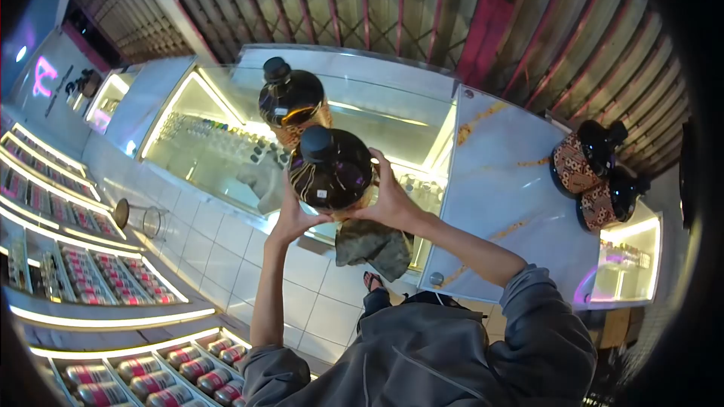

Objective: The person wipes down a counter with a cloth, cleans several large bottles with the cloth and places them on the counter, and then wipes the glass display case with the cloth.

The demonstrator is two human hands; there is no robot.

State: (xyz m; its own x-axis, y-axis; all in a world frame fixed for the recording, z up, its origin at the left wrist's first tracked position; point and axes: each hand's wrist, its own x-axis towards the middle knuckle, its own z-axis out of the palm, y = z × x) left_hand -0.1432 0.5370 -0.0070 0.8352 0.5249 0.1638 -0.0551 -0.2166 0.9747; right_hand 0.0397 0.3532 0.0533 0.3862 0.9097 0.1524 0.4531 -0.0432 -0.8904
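A dark, rounded jar with a black knobbed top and a small white label (332,173) is held between my two hands above the glass counter. My left hand (292,215) is wrapped round its left side and my right hand (388,200) round its right side. Just behind it, up and to the left, a similar dark jar with a patterned lower body (292,102) stands on the glass. A grey cloth (373,247) hangs at the counter's near edge, below my hands. The underside of the held jar is mostly hidden.
A white marbled counter top (498,181) lies to the right, with two patterned jars (579,162) at its far end. Lit shelves of bottles (121,275) line the left. A glass vessel (149,221) is near the floor tiles. A folding metal shutter (377,7) stands behind.
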